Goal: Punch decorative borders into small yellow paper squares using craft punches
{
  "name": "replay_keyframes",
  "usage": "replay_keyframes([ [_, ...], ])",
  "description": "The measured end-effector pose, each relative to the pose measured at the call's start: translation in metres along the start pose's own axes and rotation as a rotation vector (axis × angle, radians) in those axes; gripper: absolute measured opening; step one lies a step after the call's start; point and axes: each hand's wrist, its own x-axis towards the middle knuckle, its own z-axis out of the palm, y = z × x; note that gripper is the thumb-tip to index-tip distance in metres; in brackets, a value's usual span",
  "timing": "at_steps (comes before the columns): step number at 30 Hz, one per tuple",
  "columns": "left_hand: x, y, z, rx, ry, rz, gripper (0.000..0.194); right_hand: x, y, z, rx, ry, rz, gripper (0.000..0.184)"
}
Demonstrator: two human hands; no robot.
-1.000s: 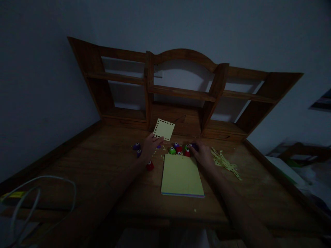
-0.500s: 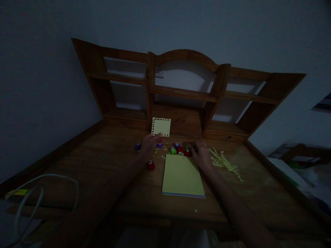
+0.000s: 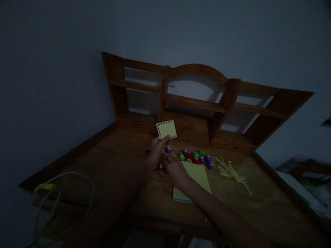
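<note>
My left hand is closed on a small pale yellow paper card, gripping its lower edge. The card stands tilted, with a row of punched holes along its edges. My right hand reaches across to the left, its thumb and fingers around a red craft punch. Just beyond the hands sits a purple craft punch, and another purple punch lies left of my left wrist. Beneath my right forearm is a stack of coloured paper, yellow on top.
Several red, green and purple punches cluster behind the stack. Punched yellow paper strips lie in a heap at the right. Tiny paper bits dot the desk. A wooden shelf unit rises at the back; a white cable loops at the left.
My right hand has left the punch cluster and moved left to the red punch. The yellow card has tilted in my left hand. The camera view has shifted.
</note>
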Motion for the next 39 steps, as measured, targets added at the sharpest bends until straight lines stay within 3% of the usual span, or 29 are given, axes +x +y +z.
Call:
replay_keyframes([
  [6,-0.004,0.004,0.005,-0.103,-0.035,0.021,0.038,0.003,0.013,0.005,0.161,0.014,0.026,0.016],
  [10,-0.006,0.006,0.008,-0.065,-0.049,0.023,0.032,-0.005,0.018,-0.003,0.199,0.011,0.068,0.022],
  [15,-0.008,0.006,0.007,0.008,-0.054,0.057,0.032,-0.024,0.003,-0.007,0.118,0.048,0.094,0.048],
  [20,-0.005,0.001,0.005,0.097,-0.043,0.077,0.033,-0.038,-0.011,-0.007,0.075,-0.050,0.162,0.035],
  [25,-0.005,-0.006,0.004,0.129,-0.058,0.062,0.038,-0.039,-0.012,-0.009,0.322,-0.068,0.153,0.029],
  [29,-0.004,-0.010,0.004,0.119,-0.065,0.007,0.044,-0.028,0.017,-0.023,0.525,0.100,0.240,0.018],
  [33,-0.002,-0.012,0.007,-0.053,-0.112,-0.116,0.055,-0.019,0.079,-0.039,0.948,0.273,0.428,0.034],
  [36,-0.004,-0.013,0.008,-0.085,-0.155,-0.149,0.059,-0.025,0.116,-0.039,1.108,0.303,0.527,0.040],
  [39,-0.008,-0.015,0.010,0.003,-0.210,-0.148,0.057,-0.039,0.126,-0.027,1.183,0.311,0.617,0.041],
])
